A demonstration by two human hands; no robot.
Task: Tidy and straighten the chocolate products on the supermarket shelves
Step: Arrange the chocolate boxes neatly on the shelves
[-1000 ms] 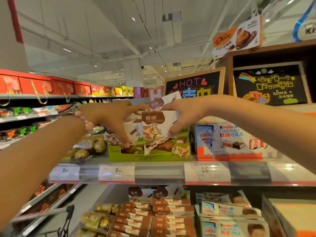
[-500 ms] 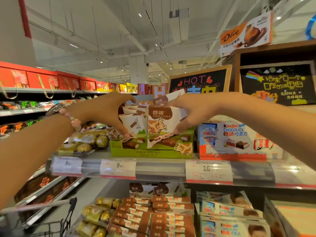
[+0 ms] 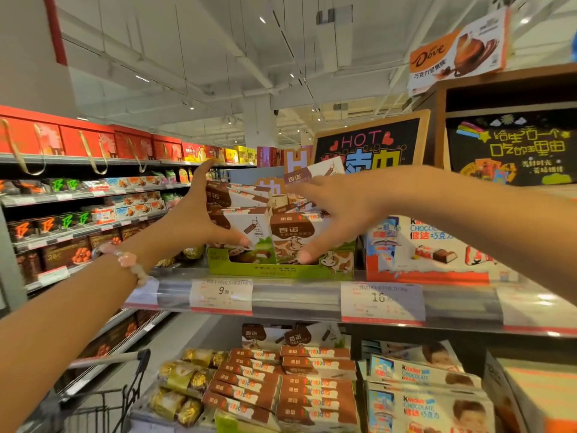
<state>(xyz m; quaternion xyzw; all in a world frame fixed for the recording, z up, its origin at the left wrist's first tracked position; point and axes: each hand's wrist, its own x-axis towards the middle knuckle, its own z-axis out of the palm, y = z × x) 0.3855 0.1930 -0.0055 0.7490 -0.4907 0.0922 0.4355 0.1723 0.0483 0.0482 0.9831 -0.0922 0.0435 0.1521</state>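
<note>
Both arms reach up and forward to the upper shelf (image 3: 299,296), coming in from either side of a green display tray (image 3: 281,270) packed with brown-and-white chocolate boxes (image 3: 246,228) printed with a cow. The left hand (image 3: 195,217) stands nearly on edge, palm turned toward the boxes, fingers straight and pointing up past the tops of the stack while the thumb stretches out low across the front of the left box; it lies flat against the left side of the group and curls round nothing. A pink bead bracelet (image 3: 126,259) sits on that wrist. The right hand (image 3: 331,210) comes in palm down over the right-hand boxes, fingers spread wide and mostly straight, its thumb angled down so that the tip presses the front face of the right front box (image 3: 292,242) (near the cow). Its fingers lie over the tops of the boxes behind; whether they touch each one cannot be told. One box at the back leans up above the others. The tray sits at the front edge of the shelf, just left of an orange Kinder chocolate carton (image 3: 437,248) and above a price tag (image 3: 221,293) reading 9.90. More of the same boxes lie flat on the shelf below.
</note>
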